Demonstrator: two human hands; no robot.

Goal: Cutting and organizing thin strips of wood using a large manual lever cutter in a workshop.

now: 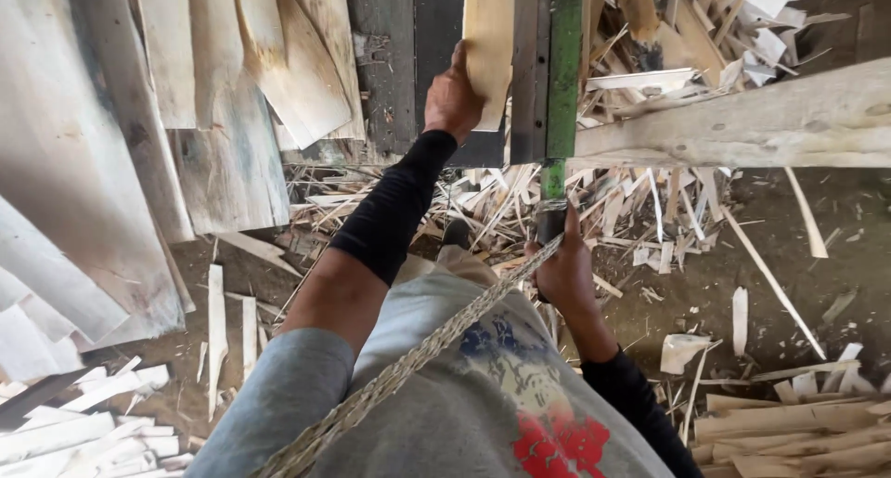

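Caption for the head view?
Left hand presses a pale wood strip on the bench; right hand grips a green lever's handle.

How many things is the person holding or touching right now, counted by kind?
Pale wood sheet under the left hand: 1
Green lever handle gripped low down by the right hand: 1
Braided rope running up to the right hand: 1
Total: 3 things. The loose wood scraps on the ground are too many to count.

I count two hands: my left hand point(452, 97) and my right hand point(562, 272). I see one green lever point(562, 79), one braided rope point(418, 357), one long wooden beam point(742, 121).
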